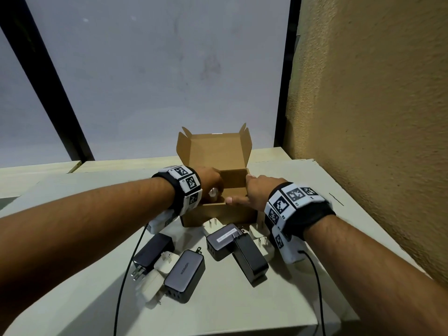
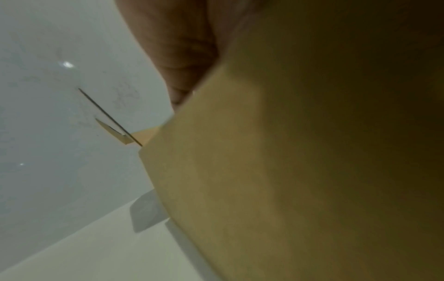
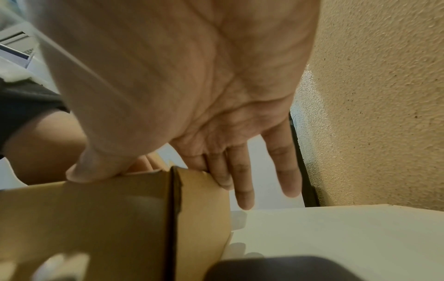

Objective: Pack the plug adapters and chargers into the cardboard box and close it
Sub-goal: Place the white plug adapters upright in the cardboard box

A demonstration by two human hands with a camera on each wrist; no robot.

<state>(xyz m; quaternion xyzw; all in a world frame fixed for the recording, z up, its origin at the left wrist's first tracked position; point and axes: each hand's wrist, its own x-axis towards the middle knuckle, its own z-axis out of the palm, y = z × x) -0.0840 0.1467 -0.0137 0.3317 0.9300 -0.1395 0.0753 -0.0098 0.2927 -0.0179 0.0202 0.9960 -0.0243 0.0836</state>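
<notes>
While the cardboard box (image 1: 218,214) stands open near the far edge of the counter (image 1: 339,214), its lid upright at the back and both side tabs raised, packing looks barely begun: one small white item, apparently a plug adapter (image 1: 214,193), sits at the left hand (image 1: 211,183), which reaches into the box with fingers curled about it, though the grip itself is partly hidden. The right hand (image 1: 254,192) lies flat and spread, thumb on the box's near rim and fingers down its right wall, steadying it and gripping nothing. Everything else waits on the counter just in front of the box: a grey UGREEN charger (image 1: 184,276), a second grey charger (image 1: 221,241), two black chargers (image 1: 251,257) (image 1: 152,252) and several white adapters (image 1: 164,260). The UGREEN charger's long axis runs near to far, prongs toward the box; the black one on the right lies likewise, tilted slightly leftward. Closing the lid is still to do.
</notes>
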